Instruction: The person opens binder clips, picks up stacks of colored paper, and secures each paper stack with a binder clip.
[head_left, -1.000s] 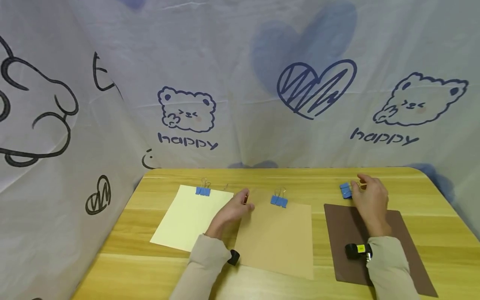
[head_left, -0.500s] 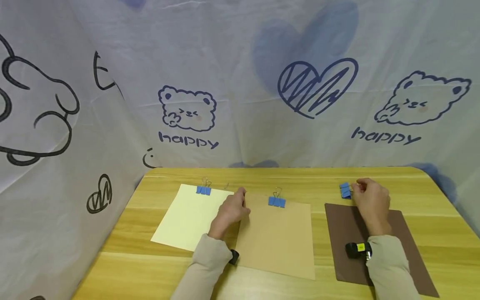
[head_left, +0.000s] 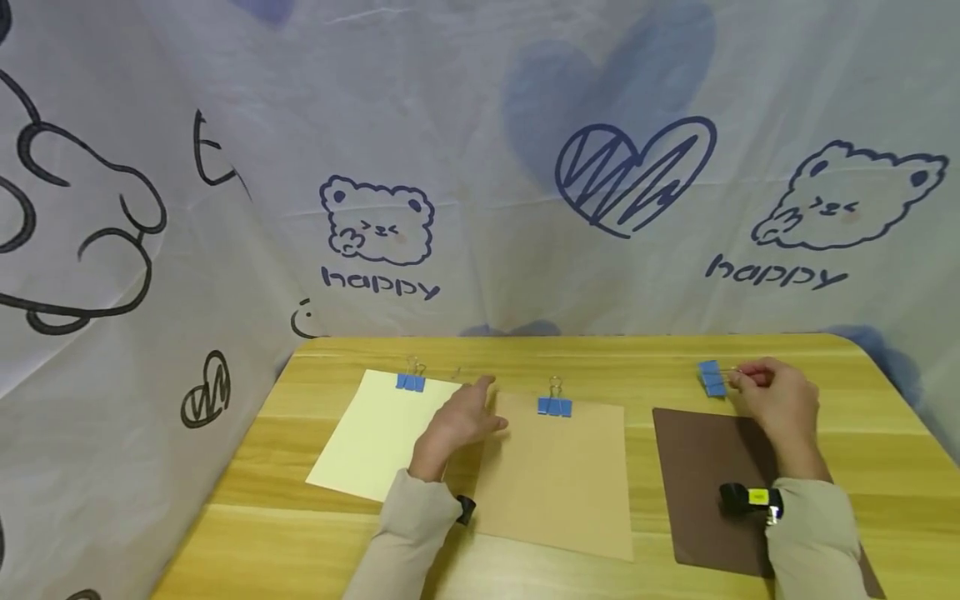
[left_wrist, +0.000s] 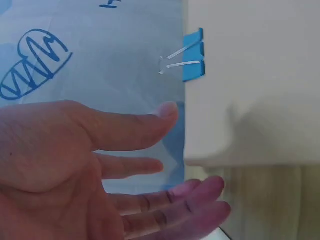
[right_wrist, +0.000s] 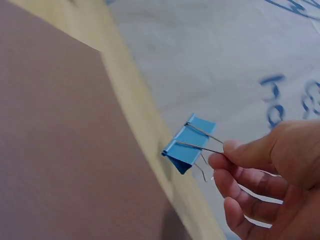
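In the head view, my right hand [head_left: 783, 408] pinches a blue binder clip [head_left: 712, 379] by its wire handle, behind the far edge of a brown sheet [head_left: 708, 492]. The right wrist view shows the clip's blue body [right_wrist: 192, 142] pointing away from the fingertips, with thumb and index finger on one wire handle and the other handle below. My left hand [head_left: 457, 421] is open between a cream sheet [head_left: 363, 442] and a tan sheet [head_left: 555, 483], fingers extended and holding nothing. A second binder clip [head_left: 555, 407] grips the tan sheet's far edge.
A third blue binder clip [head_left: 410, 382] sits on the cream sheet's far edge. All three sheets lie on a wood-grain table [head_left: 247, 533]. A white printed cloth [head_left: 480, 167] hangs behind the table and along its left side.
My right hand has shifted to the right, taking the binder clip with it. My left hand stays near the tan sheet's far left corner, its thumb and fingers now more spread.
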